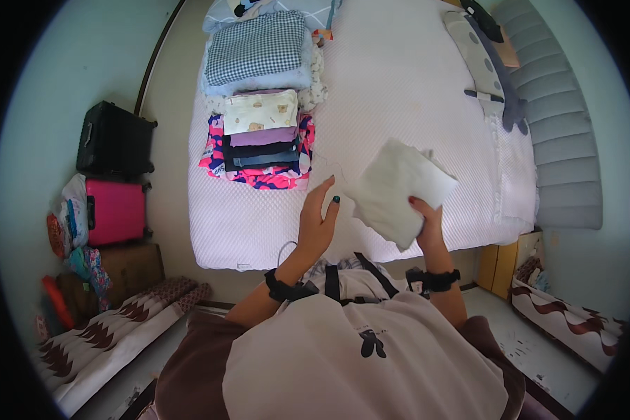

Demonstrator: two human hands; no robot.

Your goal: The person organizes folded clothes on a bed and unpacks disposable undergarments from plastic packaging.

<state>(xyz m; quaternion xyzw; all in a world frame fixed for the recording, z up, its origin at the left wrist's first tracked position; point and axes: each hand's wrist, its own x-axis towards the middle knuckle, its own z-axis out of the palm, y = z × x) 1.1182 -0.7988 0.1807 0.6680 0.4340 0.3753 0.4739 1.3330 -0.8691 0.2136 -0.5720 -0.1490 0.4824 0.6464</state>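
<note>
In my right hand [429,222] is a folded white cloth [392,185], gripped at its right edge with the thumb on top. It is held over the near part of the bed; its exact kind does not show. My left hand [318,220] is off the cloth, to its left, with thumb and fingers apart and nothing in them. Farther left on the bed lies a stack of folded clothes: a cream printed piece [261,112], a purple one [262,136] and dark ones [264,150], resting on a pink and navy patterned cloth [259,183].
Behind the clothes is a pile of folded bedding topped by a checked cloth [257,49]. A grey plush toy [484,66] lies by the padded grey headboard [549,119]. Black [115,138] and pink [117,212] suitcases stand on the left. The white quilted bed [392,91] spans the middle.
</note>
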